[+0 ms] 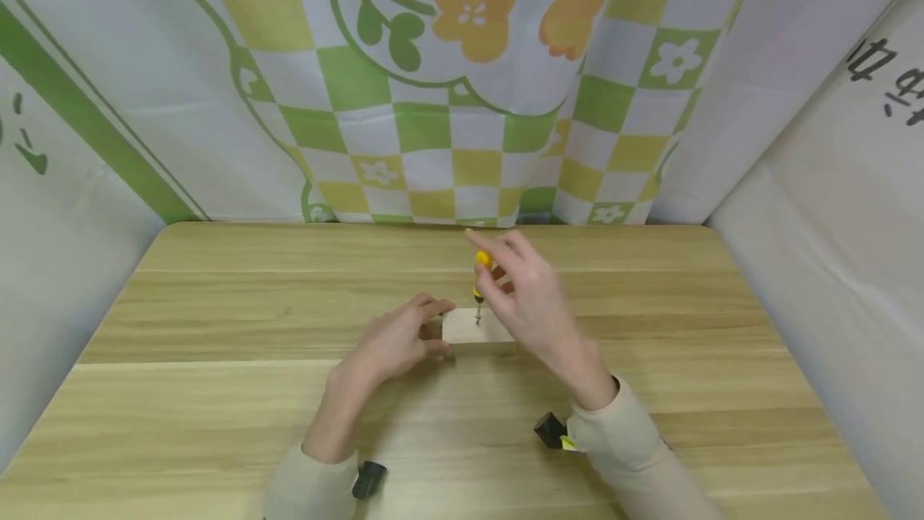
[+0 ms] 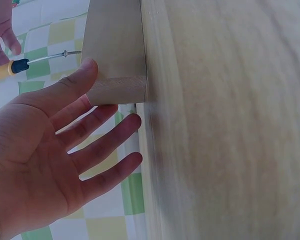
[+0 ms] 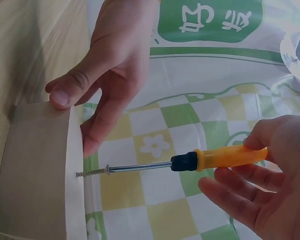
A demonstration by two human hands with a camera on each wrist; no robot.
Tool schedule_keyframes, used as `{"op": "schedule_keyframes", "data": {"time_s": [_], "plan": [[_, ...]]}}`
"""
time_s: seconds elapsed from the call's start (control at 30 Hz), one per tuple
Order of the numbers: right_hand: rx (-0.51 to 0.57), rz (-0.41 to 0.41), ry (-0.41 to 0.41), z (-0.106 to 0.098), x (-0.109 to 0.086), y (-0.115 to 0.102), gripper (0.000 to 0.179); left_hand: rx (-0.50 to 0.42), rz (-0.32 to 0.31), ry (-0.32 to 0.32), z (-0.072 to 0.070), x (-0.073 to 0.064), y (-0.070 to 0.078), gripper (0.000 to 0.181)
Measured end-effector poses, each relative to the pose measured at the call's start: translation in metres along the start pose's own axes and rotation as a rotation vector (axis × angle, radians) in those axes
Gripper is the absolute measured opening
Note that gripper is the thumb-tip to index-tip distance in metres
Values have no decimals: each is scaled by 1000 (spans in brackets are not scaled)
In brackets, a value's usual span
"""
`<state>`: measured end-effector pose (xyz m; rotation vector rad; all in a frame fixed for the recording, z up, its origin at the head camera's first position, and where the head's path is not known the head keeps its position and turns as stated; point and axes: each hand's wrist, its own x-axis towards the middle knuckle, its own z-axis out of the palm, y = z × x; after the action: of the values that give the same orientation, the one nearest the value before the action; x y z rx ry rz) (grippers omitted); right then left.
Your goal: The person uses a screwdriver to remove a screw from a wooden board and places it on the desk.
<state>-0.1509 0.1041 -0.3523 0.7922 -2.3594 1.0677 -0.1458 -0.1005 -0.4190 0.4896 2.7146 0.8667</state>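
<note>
A pale wooden block (image 1: 459, 331) lies on the table. A screw (image 3: 94, 172) stands out of its upper face, the tip in or at the wood and most of the thread showing. My left hand (image 1: 393, 341) steadies the block's left end, pinching it between thumb and forefinger; in the left wrist view the other fingers are spread. My right hand (image 1: 537, 303) holds a screwdriver (image 3: 225, 158) with a yellow and black handle between thumb and fingers, the forefinger stretched out in the head view. The screwdriver's shaft (image 3: 140, 167) is upright over the block, its tip at the screw head.
The wood-grain table (image 1: 216, 424) reaches around both arms. A checked floral curtain (image 1: 426, 127) hangs along its far edge, with white sheets (image 1: 830, 207) at the sides. Small black devices (image 1: 370, 480) are worn at both wrists.
</note>
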Motion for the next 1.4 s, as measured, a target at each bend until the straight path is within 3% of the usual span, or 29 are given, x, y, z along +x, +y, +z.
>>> {"op": "schedule_keyframes", "data": {"time_s": [0.2, 0.4, 0.57, 0.7, 0.87, 1.0, 1.1, 1.3, 1.4], "plan": [[-14, 32, 5, 1, 1, -1, 24, 14, -13, -2, 1, 0, 0, 60], [-22, 2, 56, 0, 3, -2, 26, 4, -15, 1, 1, 0, 0, 61], [56, -52, 46, -2, 6, 1, 23, 17, -9, 5, 0, 1, 0, 60], [173, -45, -16, -8, 11, 6, 21, 33, 1, 7, 0, 1, 0, 61], [327, 29, -193, -23, 15, 12, 16, 38, 8, 9, 0, 2, -1, 60], [341, 82, -270, -31, 17, 13, 14, 31, 11, 6, 0, 1, 0, 60], [290, 76, -231, -28, 16, 11, 18, 32, 12, 6, 0, 1, 0, 61], [207, -37, -34, -13, 12, 6, 24, 27, 2, 0, 0, 2, 0, 61], [174, -60, 20, -9, 11, 4, 21, 23, -1, 1, 0, 2, 0, 61]]}}
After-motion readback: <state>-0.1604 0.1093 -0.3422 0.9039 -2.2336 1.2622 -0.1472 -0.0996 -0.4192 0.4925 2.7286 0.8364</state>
